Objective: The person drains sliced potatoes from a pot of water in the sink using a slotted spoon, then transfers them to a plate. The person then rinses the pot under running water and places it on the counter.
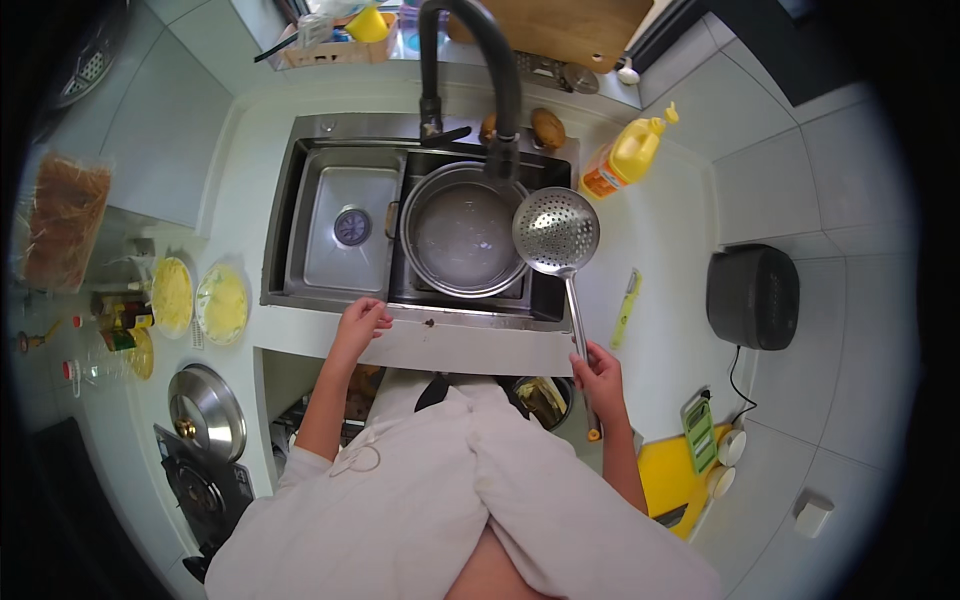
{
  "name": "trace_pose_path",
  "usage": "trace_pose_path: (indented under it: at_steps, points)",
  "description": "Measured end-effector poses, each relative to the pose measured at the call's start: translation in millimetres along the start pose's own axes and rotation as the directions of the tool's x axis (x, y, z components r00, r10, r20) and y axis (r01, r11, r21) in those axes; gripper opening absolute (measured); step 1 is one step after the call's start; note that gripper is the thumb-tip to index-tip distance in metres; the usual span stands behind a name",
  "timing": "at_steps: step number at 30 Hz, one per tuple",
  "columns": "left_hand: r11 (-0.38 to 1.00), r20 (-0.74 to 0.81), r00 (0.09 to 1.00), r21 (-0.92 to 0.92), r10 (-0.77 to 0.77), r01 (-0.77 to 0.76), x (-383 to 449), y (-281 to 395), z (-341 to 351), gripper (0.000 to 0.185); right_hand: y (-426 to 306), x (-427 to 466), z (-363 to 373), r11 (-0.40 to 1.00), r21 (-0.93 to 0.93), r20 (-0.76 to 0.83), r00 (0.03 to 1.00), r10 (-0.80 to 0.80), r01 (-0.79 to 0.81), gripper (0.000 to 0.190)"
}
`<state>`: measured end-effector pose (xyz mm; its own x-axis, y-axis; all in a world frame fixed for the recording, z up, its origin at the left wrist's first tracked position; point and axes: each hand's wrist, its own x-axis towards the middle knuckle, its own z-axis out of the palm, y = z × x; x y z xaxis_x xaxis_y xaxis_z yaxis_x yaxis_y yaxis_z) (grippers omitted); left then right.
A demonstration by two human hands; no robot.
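Observation:
My right hand [601,379] grips the long handle of a metal skimmer [556,229]. The skimmer's perforated bowl hangs over the right edge of the sink, overlapping the rim of a metal pot [409,251]. Cloudy liquid [469,236] fills much of that pot, which stands in the right basin under the black faucet [504,82]. At the sink's front edge is my left hand [364,324], holding nothing, its fingers loosely bent and apart. Left of the pot, a steel basin [311,225] has a drain strainer [352,226] in its floor.
A yellow pump bottle [628,157] and a green peeler-like tool [626,307] occupy the right counter. Potatoes [548,128] lie behind the faucet. Two plates of shredded yellow food [222,304] [172,298], a metal lid [206,412] and a gas stove [199,487] are at left.

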<state>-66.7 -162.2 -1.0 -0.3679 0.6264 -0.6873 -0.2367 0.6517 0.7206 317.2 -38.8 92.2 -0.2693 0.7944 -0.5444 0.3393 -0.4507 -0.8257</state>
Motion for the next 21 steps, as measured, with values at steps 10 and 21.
trace_pose_path:
  at_steps: [10, 21]
  points:
    - [0.998, -0.006, 1.000, 0.063, -0.007, 0.007, -22.8, -6.2, 23.5, 0.029, 87.2, 17.0, -41.5, 0.967, -0.158, -0.320, 0.916, -0.243, 0.202, 0.015]
    - [0.998, -0.043, 0.999, 0.055, -0.008, 0.010, -46.5, -11.7, 31.5, 0.028, 106.8, 119.0, -48.0, 0.890, -0.390, -0.585, 0.682, -0.438, 0.237, 0.020]
